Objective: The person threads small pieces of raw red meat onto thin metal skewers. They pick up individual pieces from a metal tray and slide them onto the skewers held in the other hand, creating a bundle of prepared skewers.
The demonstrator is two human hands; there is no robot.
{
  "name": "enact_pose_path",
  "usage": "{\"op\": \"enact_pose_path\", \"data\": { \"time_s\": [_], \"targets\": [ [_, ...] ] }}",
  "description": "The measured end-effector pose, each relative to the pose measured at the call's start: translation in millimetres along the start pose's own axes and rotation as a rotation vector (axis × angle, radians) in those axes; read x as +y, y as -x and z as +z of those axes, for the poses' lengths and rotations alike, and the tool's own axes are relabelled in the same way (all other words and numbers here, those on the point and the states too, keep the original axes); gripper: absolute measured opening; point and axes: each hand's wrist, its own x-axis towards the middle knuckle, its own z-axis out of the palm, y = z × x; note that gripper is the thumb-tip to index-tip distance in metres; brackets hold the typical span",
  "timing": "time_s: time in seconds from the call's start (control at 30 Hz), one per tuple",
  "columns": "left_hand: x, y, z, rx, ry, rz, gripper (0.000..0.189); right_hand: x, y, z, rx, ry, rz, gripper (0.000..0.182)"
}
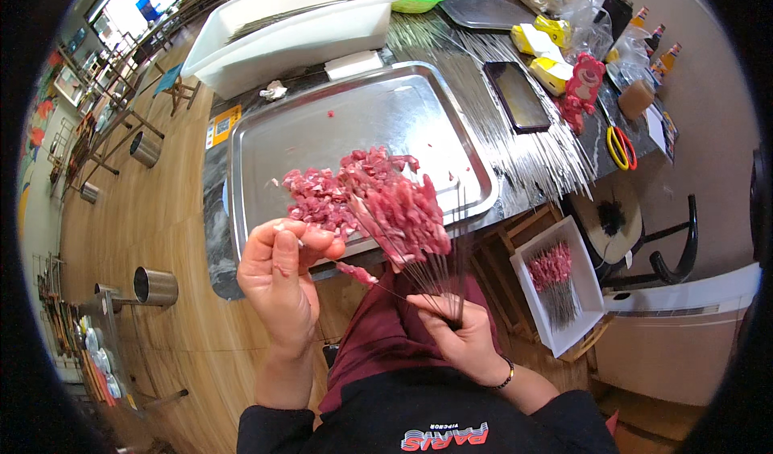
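My right hand (454, 330) is closed around a fan of thin metal skewers (432, 276). Raw red meat pieces (401, 209) cover the upper ends of these skewers, over the tray's near edge. One skewer points left from that hand, with a few bits of meat (357, 272) threaded on it. At its far end, my left hand (284, 273) pinches a small pale piece of meat or fat (279, 227) between thumb and fingers. Behind the hands, a heap of chopped raw meat (317, 197) lies on the large metal tray (272, 146).
Loose metal skewers (531, 158) cover the table's right side, with a phone (517, 96) on them. Scissors (619, 143) lie near the right edge. A white tub (302, 40) stands behind the tray. Low on the right, a white bin (589, 309) holds meat skewers (552, 270).
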Motion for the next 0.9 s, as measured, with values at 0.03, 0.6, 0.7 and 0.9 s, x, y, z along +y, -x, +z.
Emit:
{"op": "enact_pose_path", "data": {
  "time_s": [0.03, 0.6, 0.7, 0.9],
  "targets": [
    [1.8, -1.2, 0.7, -0.021, -0.029, -0.018, 0.017, 0.9, 3.6, -0.9, 0.018, -0.007, 0.031, 0.027],
    [-51.1, 2.3, 27.3, -0.093, 0.411, -0.393, 0.038, 7.1, -4.6, 17.1, -0.004, -0.357, 0.256, 0.034],
    [-41.0, -13.3, 25.4, -0.156, -0.028, -0.225, 0.043, 7.2, -19.9, -11.7, 0.015, 0.048, -0.073, 0.036],
    [0.0, -33.3, 33.0, -0.278, -0.318, -0.183, 0.015, 2.7, -40.7, -35.9, -0.007, 0.177, -0.055, 0.026]
  ]
}}
